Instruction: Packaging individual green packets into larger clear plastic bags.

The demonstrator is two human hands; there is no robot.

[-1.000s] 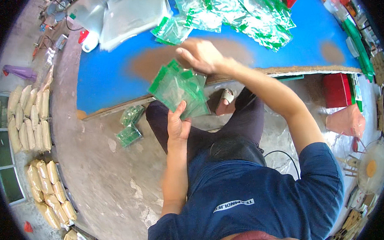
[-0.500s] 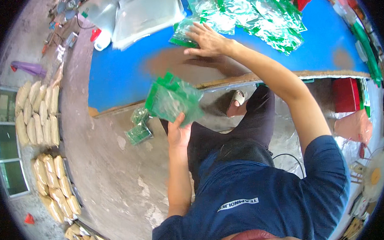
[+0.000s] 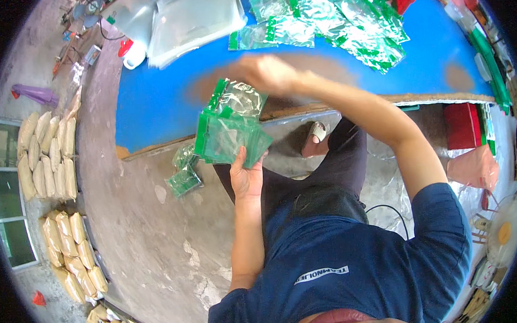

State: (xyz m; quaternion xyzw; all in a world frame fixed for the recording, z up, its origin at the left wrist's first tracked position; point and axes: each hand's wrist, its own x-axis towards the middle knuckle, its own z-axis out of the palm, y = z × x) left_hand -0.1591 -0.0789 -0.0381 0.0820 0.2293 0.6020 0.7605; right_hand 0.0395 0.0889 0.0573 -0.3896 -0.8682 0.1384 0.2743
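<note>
My left hand grips several clear plastic bags with green edges, fanned out near the table's front edge, its thumb on top of them. One more such bag lies at the far end of this bunch, partly over the table. Right beside that bag is my right hand, smeared by motion, so its fingers cannot be made out. On the blue table, a large loose pile of green-edged bags spreads out beyond my right hand.
Stacked clear sheets and a white bottle with a red cap are at the table's far left. Green-edged packets lie on the floor by my left leg. Filled sacks line the left wall. A red box sits below the table at right.
My right hand has come back from the pile toward my left hand. Another green-edged bag now shows at the far end of the held bunch.
</note>
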